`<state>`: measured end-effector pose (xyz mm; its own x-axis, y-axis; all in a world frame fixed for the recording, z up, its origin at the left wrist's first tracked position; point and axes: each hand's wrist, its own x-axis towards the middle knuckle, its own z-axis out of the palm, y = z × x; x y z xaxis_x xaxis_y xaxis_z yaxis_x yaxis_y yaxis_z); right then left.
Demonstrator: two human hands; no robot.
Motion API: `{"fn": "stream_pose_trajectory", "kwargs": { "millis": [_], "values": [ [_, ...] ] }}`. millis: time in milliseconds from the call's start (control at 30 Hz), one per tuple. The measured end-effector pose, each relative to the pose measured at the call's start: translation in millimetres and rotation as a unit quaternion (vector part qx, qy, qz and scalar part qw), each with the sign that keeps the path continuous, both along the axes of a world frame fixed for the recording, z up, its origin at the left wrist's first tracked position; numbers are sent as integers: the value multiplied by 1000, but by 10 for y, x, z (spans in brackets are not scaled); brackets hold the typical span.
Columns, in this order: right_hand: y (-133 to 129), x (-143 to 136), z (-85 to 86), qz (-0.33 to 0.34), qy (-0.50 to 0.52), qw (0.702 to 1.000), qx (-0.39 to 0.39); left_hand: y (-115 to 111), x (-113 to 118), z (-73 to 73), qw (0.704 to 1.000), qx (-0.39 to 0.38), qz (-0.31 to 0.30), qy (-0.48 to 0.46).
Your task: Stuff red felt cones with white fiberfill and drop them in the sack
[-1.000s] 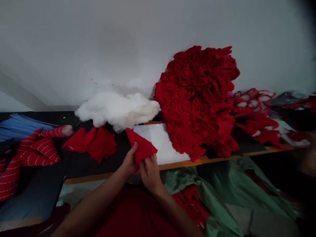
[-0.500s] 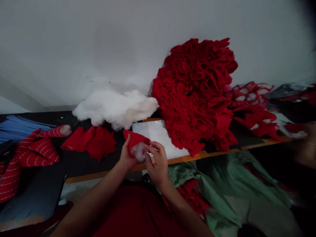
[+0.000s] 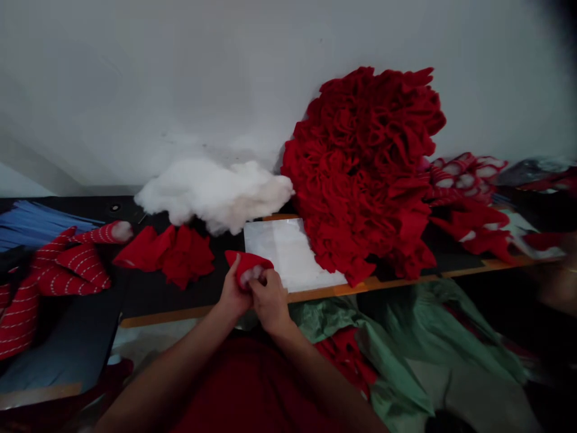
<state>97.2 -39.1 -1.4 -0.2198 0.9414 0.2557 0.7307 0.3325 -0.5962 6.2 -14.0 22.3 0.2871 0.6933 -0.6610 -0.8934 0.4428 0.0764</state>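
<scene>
Well to the left of the white sheet (image 3: 291,252), blue strips (image 3: 40,225) are lying fanned out, and striped red shapes (image 3: 83,273) are resting in front of them. Nearer the sheet's left side, a small red cloth pile (image 3: 183,255) is sitting, with fluffy white stuffing (image 3: 207,192) spreading behind it and reaching the sheet's back left. At the sheet's near left corner, the left hand (image 3: 234,294) is gripping a red cloth pocket (image 3: 243,261), its thumb pressing along the side. A pale tuft (image 3: 249,276) is showing at the pocket's mouth. The right hand (image 3: 271,300) is bunching its fingers against that tuft, hiding part of the sheet; whether it is pinching or pushing, I cannot tell. A tall red heap (image 3: 365,174) is spilling over the sheet's right edge and blocking that side. Right of the sheet and below it, a green sack (image 3: 374,343) is sagging. Farther right of the sheet, striped pieces with white ends (image 3: 466,174) are lying behind plain red pieces (image 3: 480,228).
</scene>
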Motion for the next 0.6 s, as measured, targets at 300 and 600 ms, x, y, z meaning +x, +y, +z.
{"fn": "stream_pose_trajectory", "kwargs": {
  "millis": [300, 600],
  "values": [
    [26, -146, -21, 75, 143, 986, -39, -118, -657, -119, 994, -51, 88, 32],
    [1057, -801, -238, -138, 288, 944, -86, -132, -1195, 21, 995, 61, 71, 27]
  ]
}}
